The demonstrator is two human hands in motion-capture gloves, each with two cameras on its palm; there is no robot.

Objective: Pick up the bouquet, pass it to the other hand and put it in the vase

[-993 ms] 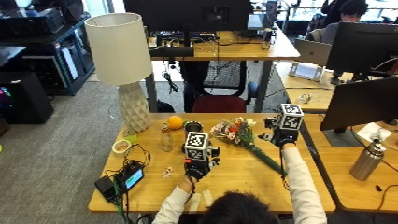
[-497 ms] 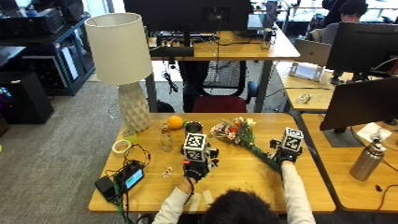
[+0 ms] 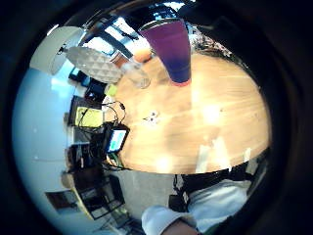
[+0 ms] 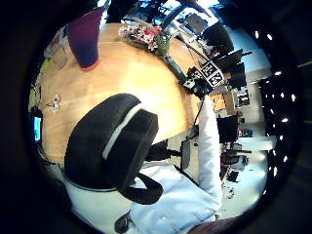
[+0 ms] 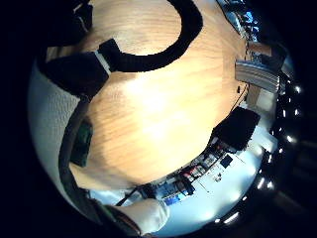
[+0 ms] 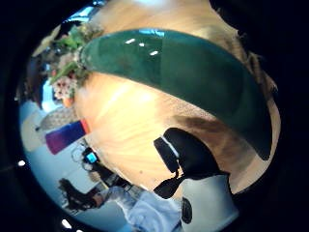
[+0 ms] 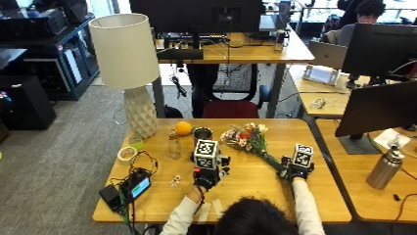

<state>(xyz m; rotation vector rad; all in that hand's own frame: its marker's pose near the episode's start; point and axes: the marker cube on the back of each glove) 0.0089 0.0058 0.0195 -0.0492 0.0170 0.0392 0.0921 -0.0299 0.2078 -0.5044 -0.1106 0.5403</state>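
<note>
The bouquet of pink and white flowers in a dark green wrap (image 7: 251,142) lies flat on the wooden worktop (image 7: 261,188), its stem end under the right hand (image 7: 294,171), whose finger closure I cannot tell, apparently poised to grasp, while the left hand (image 7: 206,179) waits with unseen fingers near the purple vase (image 7: 202,135).

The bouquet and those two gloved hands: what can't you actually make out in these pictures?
- Right hand, outside view: the marker cube hides its fingers, so whether it grips the bouquet stays unclear.
- Left hand, outside view: fingers covered likewise.
- Vase, outside view: partly hidden behind the left hand.
- Bouquet stem, right thumb side palm view: no fingers show round it.
</note>
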